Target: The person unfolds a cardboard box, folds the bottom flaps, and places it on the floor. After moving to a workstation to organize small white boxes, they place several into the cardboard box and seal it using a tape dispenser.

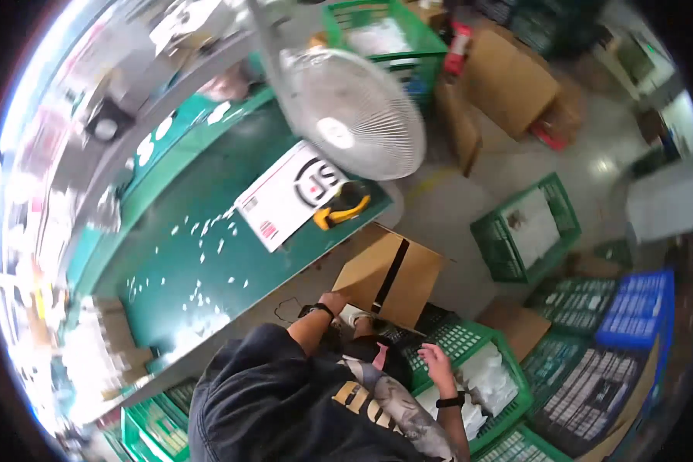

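Note:
A brown cardboard box (pixel 409 280) with a strip of black tape across it stands tilted beside the green-topped table's edge. At its left edge is my left hand (pixel 334 302), fingers closed on the cardboard and partly hidden. My right hand (pixel 437 363) is apart from the box, to its lower right, with fingers spread and nothing in them. Below that hand lies a green plastic crate (pixel 518 377) with white bags (pixel 491 383) inside. On the table, a yellow and black tape dispenser (pixel 342 205) rests at the edge of a flat white box (pixel 283 202).
A grey fan (pixel 356 108) juts over the far end of the green table (pixel 169 250), which has white scraps scattered on it. Another green crate (pixel 487 245) stands on the floor to the right. A blue crate (pixel 631 309) and an open carton (pixel 508 81) lie farther off.

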The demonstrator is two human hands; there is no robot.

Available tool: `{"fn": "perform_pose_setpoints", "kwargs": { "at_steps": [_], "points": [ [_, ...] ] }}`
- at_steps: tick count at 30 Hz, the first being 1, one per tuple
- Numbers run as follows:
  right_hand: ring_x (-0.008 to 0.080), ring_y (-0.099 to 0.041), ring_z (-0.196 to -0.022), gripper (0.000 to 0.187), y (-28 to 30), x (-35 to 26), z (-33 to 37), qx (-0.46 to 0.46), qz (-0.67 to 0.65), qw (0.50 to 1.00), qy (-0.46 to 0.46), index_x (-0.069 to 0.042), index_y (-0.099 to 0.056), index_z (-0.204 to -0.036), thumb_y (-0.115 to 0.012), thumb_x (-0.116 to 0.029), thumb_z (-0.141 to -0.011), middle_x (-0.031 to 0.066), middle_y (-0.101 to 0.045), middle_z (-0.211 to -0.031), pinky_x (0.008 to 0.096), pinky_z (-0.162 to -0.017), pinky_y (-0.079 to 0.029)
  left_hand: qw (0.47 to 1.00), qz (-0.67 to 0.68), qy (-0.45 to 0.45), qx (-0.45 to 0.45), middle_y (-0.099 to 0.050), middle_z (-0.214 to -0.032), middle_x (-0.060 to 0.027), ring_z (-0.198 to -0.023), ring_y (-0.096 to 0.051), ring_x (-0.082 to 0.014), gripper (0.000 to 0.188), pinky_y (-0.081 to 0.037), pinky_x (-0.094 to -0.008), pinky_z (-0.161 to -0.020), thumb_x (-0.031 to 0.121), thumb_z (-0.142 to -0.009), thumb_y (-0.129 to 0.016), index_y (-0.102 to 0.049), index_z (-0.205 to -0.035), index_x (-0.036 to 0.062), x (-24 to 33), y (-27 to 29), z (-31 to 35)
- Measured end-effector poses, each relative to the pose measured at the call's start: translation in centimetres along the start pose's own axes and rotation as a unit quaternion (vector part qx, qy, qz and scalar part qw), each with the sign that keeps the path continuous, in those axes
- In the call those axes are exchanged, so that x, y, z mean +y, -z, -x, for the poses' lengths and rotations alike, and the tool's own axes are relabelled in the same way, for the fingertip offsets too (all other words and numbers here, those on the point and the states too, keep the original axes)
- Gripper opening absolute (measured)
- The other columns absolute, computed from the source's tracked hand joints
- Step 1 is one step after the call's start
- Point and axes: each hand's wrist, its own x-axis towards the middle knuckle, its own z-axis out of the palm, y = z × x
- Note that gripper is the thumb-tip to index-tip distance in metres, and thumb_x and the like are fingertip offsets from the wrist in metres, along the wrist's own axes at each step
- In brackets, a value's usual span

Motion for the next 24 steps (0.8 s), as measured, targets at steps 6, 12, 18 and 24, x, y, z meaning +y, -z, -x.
{"fn": "perform_pose_setpoints", "kwargs": {
  "at_steps": [6,12,18,24],
  "points": [
    [0.0155,-0.066,-0.092,0.029,-3.2,-4.2,-2.1,-0.107,0.166,0.980,0.022,-0.003,-0.061,-0.122,-0.055,-0.019,-0.099,0.0088,-0.071,-0.103,0.0290,-0.081,-0.052,0.987,0.069,0.143,0.035,-0.071,-0.108,-0.0067,-0.101,-0.068,-0.0314,0.028,-0.049,-0.0534,-0.091,0.027,-0.095,-0.047,-0.069,-0.113,0.0283,-7.0,-6.1,8.8],
    [0.0179,-0.068,-0.095,0.029,-5.5,-9.1,-4.8,-0.132,0.250,0.958,0.052,-0.005,-0.063,-0.119,-0.058,-0.023,-0.097,0.0097,-0.072,-0.103,0.0308,-0.085,-0.051,0.963,0.011,0.231,0.136,-0.062,-0.127,-0.0123,-0.127,-0.052,-0.0325,0.031,-0.032,-0.0592,-0.108,0.029,-0.097,-0.047,-0.066,-0.120,0.0218,-13.6,-10.7,16.3],
    [0.0164,-0.066,-0.095,0.030,-8.6,-15.0,-8.3,-0.227,0.316,0.916,0.097,-0.001,-0.060,-0.122,-0.055,-0.019,-0.098,0.0097,-0.071,-0.103,0.0294,-0.086,-0.051,0.838,0.170,0.423,0.300,-0.053,-0.137,-0.0157,-0.127,-0.049,-0.0380,0.041,-0.038,-0.0556,-0.105,0.031,-0.097,-0.048,-0.057,-0.132,0.0137,-10.8,-10.7,19.0],
    [0.0177,-0.066,-0.100,0.033,-9.6,-20.0,-16.8,-0.282,0.397,0.868,0.096,-0.001,-0.061,-0.122,-0.057,-0.022,-0.097,0.0108,-0.071,-0.104,0.0298,-0.088,-0.050,0.672,0.648,0.344,0.100,-0.055,-0.134,-0.0236,-0.117,-0.058,-0.0388,0.061,-0.044,-0.0455,-0.103,0.049,-0.091,-0.054,-0.054,-0.134,0.0064,-4.8,-4.9,15.5]
  ]
}}
